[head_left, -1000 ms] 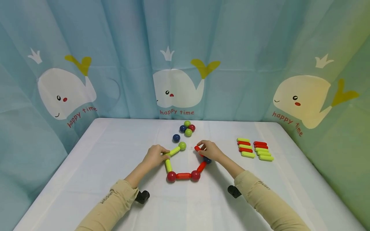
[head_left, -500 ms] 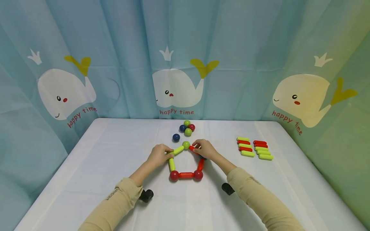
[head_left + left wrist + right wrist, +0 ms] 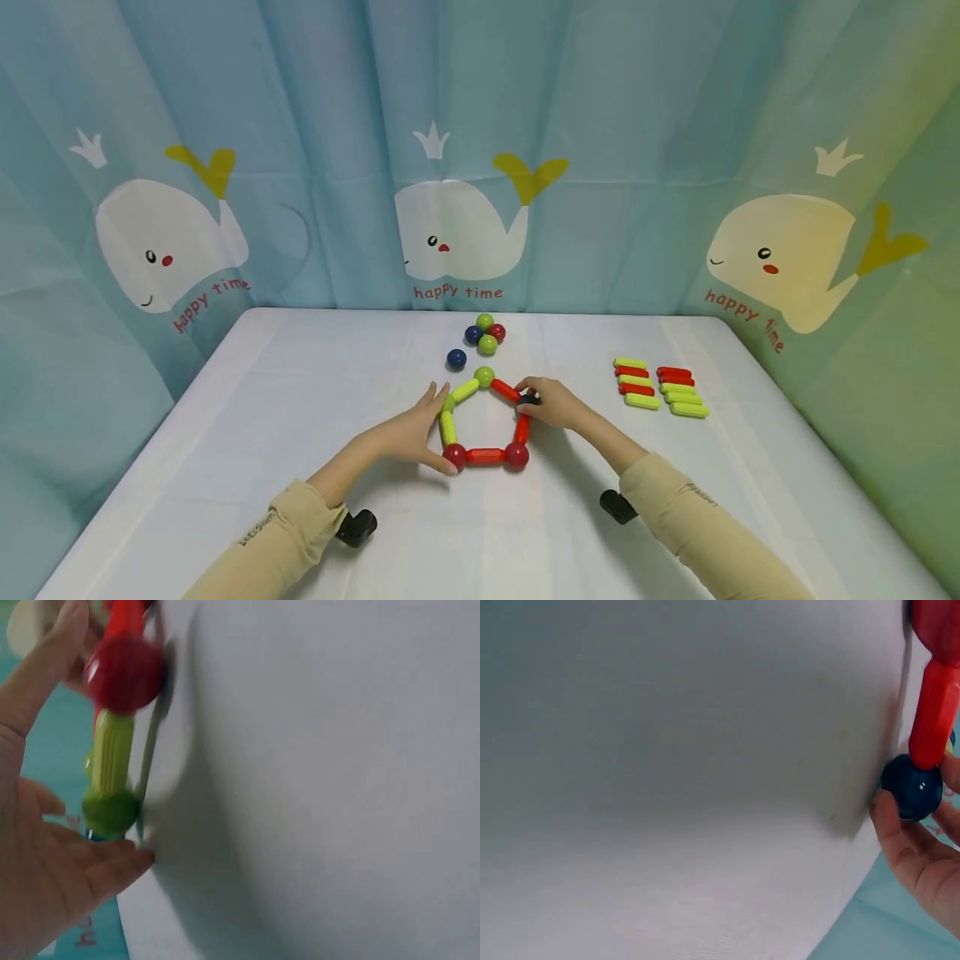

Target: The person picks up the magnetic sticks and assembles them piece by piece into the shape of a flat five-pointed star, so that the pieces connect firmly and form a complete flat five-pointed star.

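On the white table, a five-sided ring of rods and balls lies between my hands. A green ball (image 3: 484,377) tops it, joining a yellow-green rod (image 3: 465,390) and a red rod (image 3: 506,390). Along the near side, another red rod (image 3: 486,456) links two red balls. My left hand (image 3: 411,433) is spread beside the ring's left side, thumb by the left red ball (image 3: 124,675), fingers by the left green ball (image 3: 111,810). My right hand (image 3: 553,403) pinches the dark blue ball (image 3: 912,787) at the right corner; a red rod (image 3: 934,712) runs from it.
Beyond the ring sits a loose blue ball (image 3: 456,359), with a cluster of green, red and blue balls behind it, including a green ball (image 3: 487,344). Two columns of red and yellow-green rods (image 3: 642,402) lie at the right. A whale-print curtain (image 3: 337,167) hangs behind the table.
The right hand's red rod has swung in to meet the top green ball, closing the ring. My right hand has shifted onto the blue ball. My left hand has released its green ball and spread wide.
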A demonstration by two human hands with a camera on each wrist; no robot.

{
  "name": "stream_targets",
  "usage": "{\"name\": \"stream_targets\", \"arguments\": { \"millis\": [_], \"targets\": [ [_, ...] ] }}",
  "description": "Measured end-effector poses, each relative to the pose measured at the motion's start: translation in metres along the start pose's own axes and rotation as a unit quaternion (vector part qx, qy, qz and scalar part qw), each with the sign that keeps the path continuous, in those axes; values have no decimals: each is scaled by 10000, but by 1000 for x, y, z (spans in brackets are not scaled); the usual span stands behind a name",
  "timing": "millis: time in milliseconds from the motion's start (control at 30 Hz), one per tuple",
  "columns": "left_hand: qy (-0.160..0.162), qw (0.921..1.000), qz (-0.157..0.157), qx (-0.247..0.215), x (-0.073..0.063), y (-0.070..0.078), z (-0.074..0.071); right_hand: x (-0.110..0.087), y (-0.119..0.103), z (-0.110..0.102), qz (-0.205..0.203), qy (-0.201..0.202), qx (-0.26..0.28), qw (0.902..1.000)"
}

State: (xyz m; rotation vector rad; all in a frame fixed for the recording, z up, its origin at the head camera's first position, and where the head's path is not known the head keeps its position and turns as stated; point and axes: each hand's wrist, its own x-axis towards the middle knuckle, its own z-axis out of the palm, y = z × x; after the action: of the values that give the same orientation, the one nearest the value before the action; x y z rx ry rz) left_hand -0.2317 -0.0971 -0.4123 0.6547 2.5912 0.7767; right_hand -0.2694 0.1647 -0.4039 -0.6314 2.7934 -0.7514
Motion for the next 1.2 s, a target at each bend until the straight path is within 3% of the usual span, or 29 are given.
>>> {"name": "stream_targets", "arguments": {
  "millis": [167, 533, 700, 800, 900, 1033, 1200],
  "targets": [
    [196, 9995, 31, 242, -3, 3, 9, -10, 2, 4, -49, 201, 17, 9998],
    [259, 9992, -17, 305, -4, 4, 4, -13, 0, 10, -96, 265, 195, 9994],
    [465, 9976, 292, 432, -10, 10, 9, -14, 4, 7, 97, 234, 318, 9992],
    [857, 9881, 706, 1061, -13, 21, 12, -13, 5, 5, 49, 236, 298, 9993],
    [1049, 9705, 1179, 1825, -13, 41, 21, -14, 7, 3, -29, 232, 270, 9994],
    [918, 9523, 1645, 2402, -4, 69, 37, -13, 7, 0, -133, 228, 315, 9992],
    [802, 9411, 1807, 2742, 8, 88, 53, -12, 4, -3, -118, 108, 511, 9986]
  ]
}}
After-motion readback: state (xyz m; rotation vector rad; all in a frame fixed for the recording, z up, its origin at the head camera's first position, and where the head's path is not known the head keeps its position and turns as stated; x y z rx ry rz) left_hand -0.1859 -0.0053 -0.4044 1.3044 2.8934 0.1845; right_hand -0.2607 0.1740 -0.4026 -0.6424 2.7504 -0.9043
